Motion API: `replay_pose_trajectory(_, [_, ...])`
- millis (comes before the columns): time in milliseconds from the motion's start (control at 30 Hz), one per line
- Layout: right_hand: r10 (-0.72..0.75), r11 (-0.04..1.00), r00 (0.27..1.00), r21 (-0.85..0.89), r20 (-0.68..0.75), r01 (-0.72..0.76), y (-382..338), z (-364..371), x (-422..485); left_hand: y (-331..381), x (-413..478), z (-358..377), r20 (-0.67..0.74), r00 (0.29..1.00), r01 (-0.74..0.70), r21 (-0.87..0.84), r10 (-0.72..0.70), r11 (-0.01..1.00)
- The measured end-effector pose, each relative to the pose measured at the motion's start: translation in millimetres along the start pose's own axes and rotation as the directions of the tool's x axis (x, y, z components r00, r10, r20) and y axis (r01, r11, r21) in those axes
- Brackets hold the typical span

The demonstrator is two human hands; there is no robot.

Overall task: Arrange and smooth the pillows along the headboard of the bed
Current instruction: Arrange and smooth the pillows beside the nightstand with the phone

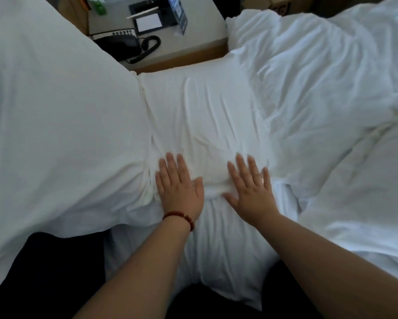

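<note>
Pillow [204, 116], creased, L hand [180, 184] + R hand [251, 187] flat on it, fingers [170, 163] spread; nightstand [200, 35] w/ phone [122, 43] behind.

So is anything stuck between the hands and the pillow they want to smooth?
No, nothing visible is in the way. The left hand and the right hand both lie flat, fingers straight, directly on the middle pillow. Only its own wrinkled white fabric shows around them.

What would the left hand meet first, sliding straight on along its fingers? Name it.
More of the creased pillow it presses; beyond that, the left hand would probably brush the bigger pillow beside it, though depth is unclear.
</note>
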State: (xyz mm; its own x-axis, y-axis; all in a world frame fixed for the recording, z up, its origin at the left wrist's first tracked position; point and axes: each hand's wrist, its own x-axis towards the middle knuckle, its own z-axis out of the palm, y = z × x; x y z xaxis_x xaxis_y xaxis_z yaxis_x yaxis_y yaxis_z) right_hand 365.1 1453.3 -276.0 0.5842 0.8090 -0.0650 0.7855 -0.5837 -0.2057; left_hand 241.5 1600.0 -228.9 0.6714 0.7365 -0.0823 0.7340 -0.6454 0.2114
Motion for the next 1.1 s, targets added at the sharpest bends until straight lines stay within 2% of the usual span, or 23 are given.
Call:
replay_pose_trajectory(100, [0.103,0.994,0.966,-0.064,0.237,-0.090,4,25,-48,7,-30,24,0.051,0.998,-0.047,0.010,0.046,0.999])
replay_pose_trajectory(233, [0.176,0.984,0.951,-0.075,0.253,-0.162,-3,43,-80,10,-73,69,0.242,0.946,-0.224,0.001,0.217,0.975])
replay_pose_trajectory(300, [0.168,0.985,0.955,-0.089,0.246,-0.150,-3,45,-81,9,-93,85,0.318,0.917,-0.254,-0.003,0.242,0.967])
replay_pose_trajectory(433, [0.129,0.991,0.965,-0.065,0.228,-0.117,2,42,-87,12,-102,93,0.327,0.920,-0.223,-0.019,0.216,0.975])
replay_pose_trajectory(600, [0.083,0.997,0.938,-0.024,0.336,-0.080,12,21,-113,20,-105,79,0.386,0.907,-0.170,-0.032,0.169,0.985])
replay_pose_trajectory(767, [0.197,0.969,0.926,0.083,0.321,-0.234,10,-22,-144,66,-111,53,0.497,0.864,0.018,-0.183,0.076,0.983])
replay_pose_trajectory(833, [0.264,0.949,0.939,0.116,0.220,-0.294,12,-44,-157,87,-110,36,0.508,0.856,0.123,-0.376,0.093,0.918])
replay_pose_trajectory(900, [0.296,0.945,0.953,0.122,0.061,-0.302,18,-63,-172,114,-107,14,0.526,0.841,0.258,-0.596,0.127,0.760])
replay_pose_trajectory(1000, [0.267,0.959,0.953,0.137,-0.145,-0.248,35,-83,-196,163,-104,-9,0.602,0.766,0.357,-0.688,0.223,0.632])
replay_pose_trajectory(1100, [0.249,0.952,0.939,0.239,-0.238,-0.192,63,-99,-224,212,-114,-14,0.663,0.717,0.527,-0.719,0.217,0.453])
